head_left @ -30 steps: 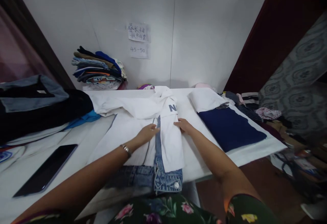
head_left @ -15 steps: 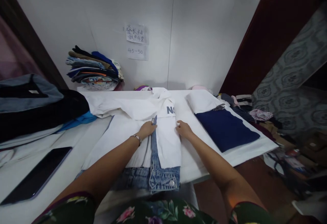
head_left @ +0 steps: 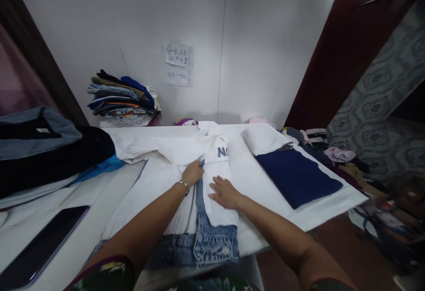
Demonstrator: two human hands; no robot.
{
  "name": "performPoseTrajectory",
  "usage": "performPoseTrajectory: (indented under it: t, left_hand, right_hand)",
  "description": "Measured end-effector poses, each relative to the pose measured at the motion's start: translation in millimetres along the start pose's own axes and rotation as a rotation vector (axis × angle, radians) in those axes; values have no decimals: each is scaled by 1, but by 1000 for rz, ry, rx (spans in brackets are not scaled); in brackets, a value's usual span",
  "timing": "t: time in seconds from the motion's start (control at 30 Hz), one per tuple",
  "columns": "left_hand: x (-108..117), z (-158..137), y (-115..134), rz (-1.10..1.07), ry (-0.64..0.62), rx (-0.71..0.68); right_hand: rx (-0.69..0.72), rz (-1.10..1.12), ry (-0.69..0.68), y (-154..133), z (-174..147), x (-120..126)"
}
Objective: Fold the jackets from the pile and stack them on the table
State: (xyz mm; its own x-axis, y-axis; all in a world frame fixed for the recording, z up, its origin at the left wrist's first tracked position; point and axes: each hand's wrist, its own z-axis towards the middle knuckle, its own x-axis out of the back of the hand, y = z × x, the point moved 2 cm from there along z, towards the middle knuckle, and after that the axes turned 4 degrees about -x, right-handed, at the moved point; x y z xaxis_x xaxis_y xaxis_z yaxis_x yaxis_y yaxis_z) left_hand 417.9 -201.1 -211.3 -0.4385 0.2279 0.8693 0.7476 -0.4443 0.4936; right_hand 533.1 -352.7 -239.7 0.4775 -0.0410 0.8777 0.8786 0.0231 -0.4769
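Across the middle of the white table, the white-and-denim garment is lying spread out, one white sleeve reaching toward the left and a blue denim band with a metal button sitting at the near edge. Right hand now: it's resting palm down on the folded-over white panel, fingers spreading apart. Left hand, bracelet circling the wrist: its fingers are bunching together at the denim strip just beside that panel, and there's no telling whether they're pinching it.

Over at the low right, a brown, box-like shape is standing in the gloom, too dim for its contents to be made out.

And there's the change! Half a second ago the right hand was touching the panel's outer edge; now it's lying on the panel itself. The left hand is staying at the strip, and the garment is keeping its layout.

Up on the wall, an upper paper is carrying two lines of handwritten Chinese characters, and a lower paper is reading "45-50". On the garment, a dark "N" is showing, with part of a rounded letter beside it.
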Motion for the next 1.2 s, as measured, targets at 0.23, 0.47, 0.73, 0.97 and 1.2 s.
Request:
performPoseTrajectory:
  t: [0.23, 0.47, 0.73, 0.97, 1.2]
  left_hand:
    - [6, -16, 28, 155, 127, -325]
    - [-6, 2, 35, 325, 99, -455]
    - [-19, 8, 18, 363, 51, -449]
    - [-4, -2, 18, 308, 94, -474]
    - [-19, -12, 4, 218, 79, -502]
  right_hand:
    - [-360, -153, 313, 55, 40, 49]
    - [-473, -281, 263, 77, 80, 55]
    - [-450, -372, 214, 80, 61, 50]
    - [-467, -359, 182, 77, 51, 52]
    - [-224, -273, 371, 49, 61, 70]
